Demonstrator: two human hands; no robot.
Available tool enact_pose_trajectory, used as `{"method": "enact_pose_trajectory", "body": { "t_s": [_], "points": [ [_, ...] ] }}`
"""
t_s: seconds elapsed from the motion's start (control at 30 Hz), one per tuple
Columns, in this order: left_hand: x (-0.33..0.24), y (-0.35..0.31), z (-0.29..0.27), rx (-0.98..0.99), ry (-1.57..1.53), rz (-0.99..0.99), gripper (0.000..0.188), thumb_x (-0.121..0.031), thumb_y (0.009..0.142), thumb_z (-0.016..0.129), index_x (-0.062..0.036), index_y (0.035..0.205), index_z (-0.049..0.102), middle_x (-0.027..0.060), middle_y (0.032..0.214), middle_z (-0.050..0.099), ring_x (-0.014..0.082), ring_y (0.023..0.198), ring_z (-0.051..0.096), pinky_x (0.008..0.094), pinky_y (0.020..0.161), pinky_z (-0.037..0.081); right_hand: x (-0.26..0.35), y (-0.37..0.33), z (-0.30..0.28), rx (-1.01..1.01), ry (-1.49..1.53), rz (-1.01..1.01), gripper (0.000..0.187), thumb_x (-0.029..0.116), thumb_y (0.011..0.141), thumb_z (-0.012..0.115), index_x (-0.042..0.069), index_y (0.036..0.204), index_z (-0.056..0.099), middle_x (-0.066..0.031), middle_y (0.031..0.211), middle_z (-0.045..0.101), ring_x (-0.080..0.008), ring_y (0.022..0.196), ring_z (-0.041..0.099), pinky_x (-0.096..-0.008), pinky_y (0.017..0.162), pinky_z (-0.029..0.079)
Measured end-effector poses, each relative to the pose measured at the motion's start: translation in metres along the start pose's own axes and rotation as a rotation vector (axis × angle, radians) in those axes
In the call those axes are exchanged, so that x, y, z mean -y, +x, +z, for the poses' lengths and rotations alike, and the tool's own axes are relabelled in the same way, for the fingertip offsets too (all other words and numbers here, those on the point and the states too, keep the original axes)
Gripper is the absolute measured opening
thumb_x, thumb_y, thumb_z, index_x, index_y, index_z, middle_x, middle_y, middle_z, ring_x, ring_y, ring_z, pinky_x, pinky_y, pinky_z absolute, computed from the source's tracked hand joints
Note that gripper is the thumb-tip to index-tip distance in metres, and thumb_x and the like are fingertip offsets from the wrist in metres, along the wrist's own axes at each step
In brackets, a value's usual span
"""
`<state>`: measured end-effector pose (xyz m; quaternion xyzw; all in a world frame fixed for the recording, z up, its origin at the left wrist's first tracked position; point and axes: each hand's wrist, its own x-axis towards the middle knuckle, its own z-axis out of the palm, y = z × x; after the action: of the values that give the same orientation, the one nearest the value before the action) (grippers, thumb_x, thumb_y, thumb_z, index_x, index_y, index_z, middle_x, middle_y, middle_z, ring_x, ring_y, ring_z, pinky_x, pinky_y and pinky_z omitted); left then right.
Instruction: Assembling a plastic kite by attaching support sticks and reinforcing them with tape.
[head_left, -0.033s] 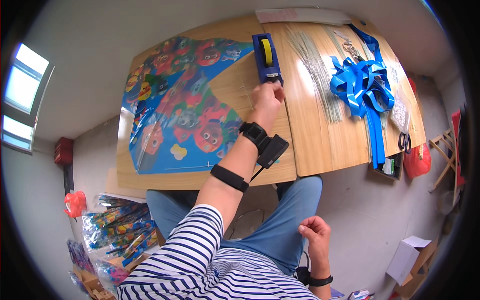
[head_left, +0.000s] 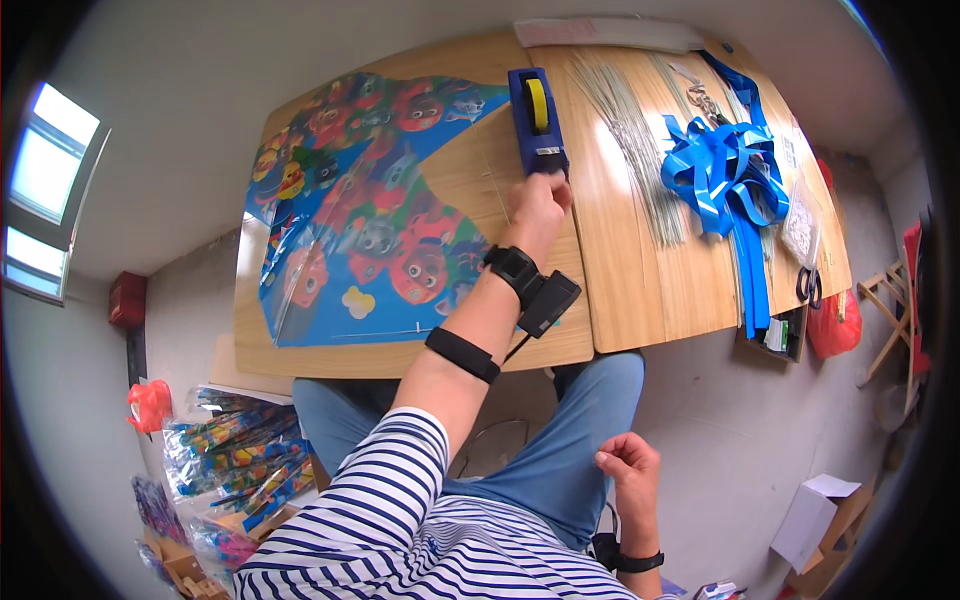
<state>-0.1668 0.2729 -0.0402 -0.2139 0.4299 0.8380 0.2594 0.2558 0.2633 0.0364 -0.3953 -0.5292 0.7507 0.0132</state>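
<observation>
Left hand (head_left: 540, 207) is sitting bunched at the near end of a blue tape dispenser (head_left: 540, 140) on the wooden table (head_left: 640, 290), its grip unclear, while the right hand (head_left: 636, 472) is hovering half-open beside the jeans (head_left: 585, 430).

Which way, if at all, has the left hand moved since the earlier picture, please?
Yes, slightly: the left hand has shifted toward the person, judged against the table.

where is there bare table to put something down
Mainly the bare wood between the thin rods, the blue ribbon and the table's near edge. A smaller patch, crossed by a thin stick, lies between the printed sheet, the tape dispenser and the left hand. The right end is crowded with ribbon, scissors and a clear bag.
</observation>
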Motion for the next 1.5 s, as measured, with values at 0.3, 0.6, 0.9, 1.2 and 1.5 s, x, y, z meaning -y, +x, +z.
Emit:
{"method": "enact_pose_trajectory", "body": {
  "t_s": [0.3, 0.6, 0.9, 1.2, 1.5],
  "points": [
    [-0.062, -0.099, 0.001, 0.641, -0.165, -0.072, 0.030, 0.003, 0.089, 0.071, -0.0039, 0.116, 0.061, 0.0044, 0.088, 0.063, 0.0186, 0.082, 0.066, 0.0379, 0.084, 0.059, -0.014, -0.007, -0.038, -0.135, -0.175, -0.184, 0.013, -0.004, 0.083, 0.065, 0.002, 0.093, 0.060, 0.0012, 0.082, 0.059, -0.0065, 0.073, 0.054, -0.0211, 0.069, 0.046],
    [-0.171, -0.243, -0.069, 0.960, -0.063, 0.271, 0.017, -0.006, 0.091, 0.073, -0.0096, 0.106, 0.066, 0.0019, 0.089, 0.062, 0.0166, 0.086, 0.063, 0.0355, 0.090, 0.055, -0.012, 0.008, -0.024, -0.076, -0.399, -0.401, 0.015, -0.007, 0.077, 0.065, 0.001, 0.089, 0.060, 0.0008, 0.077, 0.057, -0.0073, 0.069, 0.053, -0.0223, 0.065, 0.045],
    [-0.234, -0.321, -0.210, 0.846, -0.119, 0.672, 0.017, -0.015, 0.090, 0.075, -0.0090, 0.095, 0.060, 0.0073, 0.116, 0.060, 0.0239, 0.124, 0.055, 0.0460, 0.107, 0.045, 0.035, -0.001, 0.030, 0.166, -0.497, -0.467, 0.013, -0.005, 0.079, 0.064, 0.003, 0.088, 0.061, 0.0040, 0.079, 0.048, -0.0071, 0.076, 0.049, -0.0196, 0.069, 0.041],
    [-0.266, -0.360, -0.357, 0.584, -0.121, 0.756, 0.019, 0.001, 0.090, 0.070, -0.0069, 0.106, 0.065, 0.0063, 0.100, 0.061, 0.0202, 0.100, 0.059, 0.0385, 0.093, 0.051, 0.079, 0.018, 0.097, 0.354, -0.489, -0.476, 0.009, 0.003, 0.082, 0.069, 0.002, 0.089, 0.063, 0.0014, 0.081, 0.060, -0.0064, 0.076, 0.054, -0.0208, 0.070, 0.043],
    [-0.248, -0.368, -0.407, 0.201, 0.187, 0.841, 0.018, 0.000, 0.092, 0.068, -0.0032, 0.108, 0.062, 0.0074, 0.094, 0.063, 0.0191, 0.089, 0.063, 0.0350, 0.084, 0.054, 0.101, 0.059, 0.118, 0.456, -0.513, -0.509, 0.015, -0.001, 0.083, 0.067, 0.003, 0.097, 0.063, 0.0038, 0.083, 0.055, -0.0040, 0.075, 0.052, -0.0202, 0.068, 0.041]
  ]
}}
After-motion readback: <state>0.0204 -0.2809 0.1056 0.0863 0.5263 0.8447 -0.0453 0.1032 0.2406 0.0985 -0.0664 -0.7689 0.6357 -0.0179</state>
